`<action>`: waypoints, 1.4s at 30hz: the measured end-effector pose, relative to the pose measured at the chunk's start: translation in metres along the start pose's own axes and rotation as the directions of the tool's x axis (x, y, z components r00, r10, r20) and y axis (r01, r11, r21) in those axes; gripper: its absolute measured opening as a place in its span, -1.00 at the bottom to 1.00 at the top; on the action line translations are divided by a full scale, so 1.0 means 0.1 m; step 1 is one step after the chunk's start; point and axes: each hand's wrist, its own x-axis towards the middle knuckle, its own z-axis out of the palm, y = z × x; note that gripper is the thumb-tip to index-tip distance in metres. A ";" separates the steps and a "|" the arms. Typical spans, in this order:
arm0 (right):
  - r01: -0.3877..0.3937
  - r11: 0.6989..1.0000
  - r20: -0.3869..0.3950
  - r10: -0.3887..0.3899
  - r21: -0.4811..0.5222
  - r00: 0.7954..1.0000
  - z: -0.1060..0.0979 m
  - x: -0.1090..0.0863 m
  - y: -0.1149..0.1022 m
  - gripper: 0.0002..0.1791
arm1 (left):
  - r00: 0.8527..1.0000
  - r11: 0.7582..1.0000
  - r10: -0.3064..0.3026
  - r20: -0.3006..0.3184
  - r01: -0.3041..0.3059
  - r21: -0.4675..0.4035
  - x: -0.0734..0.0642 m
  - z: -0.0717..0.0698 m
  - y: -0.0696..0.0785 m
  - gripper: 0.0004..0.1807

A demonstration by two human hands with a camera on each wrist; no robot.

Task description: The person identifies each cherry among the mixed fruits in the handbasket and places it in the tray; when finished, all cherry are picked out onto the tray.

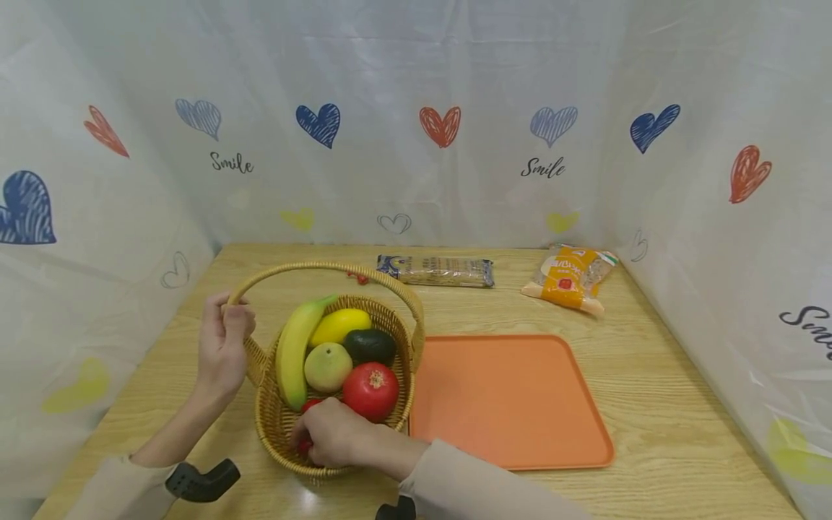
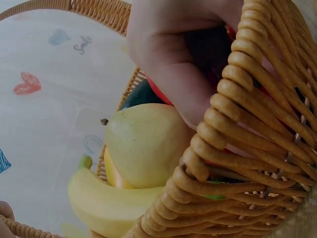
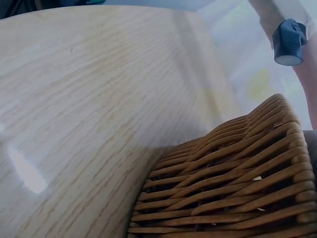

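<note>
The left hand [image 1: 224, 339] grips the arched handle [image 1: 312, 266] of a wicker basket [image 1: 260, 426] on its left side. Inside the basket, the right hand [image 1: 341, 433] reaches down with curled fingers on a red thing [image 1: 305, 447], mostly hidden by the hand, its kind unclear. Around it lie a banana [image 1: 292, 354], a yellow lemon-like fruit [image 1: 341, 325], a dark green avocado-like fruit [image 1: 370, 346], a pale green round fruit [image 1: 328, 367] and a red pomegranate [image 1: 370, 391]. In the left wrist view, the right hand [image 2: 168, 54] is partly behind the basket wall [image 2: 247, 124].
An orange tray [image 1: 507, 397] lies right of the basket. Behind stand a long clear pack [image 1: 435, 271] with dark ends, a small red thing [image 1: 357, 277] and an orange-and-clear food bag [image 1: 570, 280]. Printed white curtains [image 1: 390, 180] enclose the wooden table [image 1: 676, 412].
</note>
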 end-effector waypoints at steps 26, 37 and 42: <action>0.040 0.870 -0.212 0.076 0.492 0.974 -0.58 -0.57 0.22 -0.73 | 0.999 0.997 -0.033 -0.005 0.033 0.071 -0.01 -0.01 0.02 -0.85; 0.035 0.727 -0.193 0.136 0.686 0.972 -0.68 -0.96 0.48 -0.71 | 1.000 1.000 0.002 -0.008 -0.001 0.030 -0.01 -0.01 -0.03 -0.84; 0.090 0.653 -0.242 0.146 0.752 0.959 -0.74 -1.26 0.70 -0.67 | 1.000 0.999 0.007 -0.002 -0.007 0.035 -0.01 -0.01 -0.02 -0.83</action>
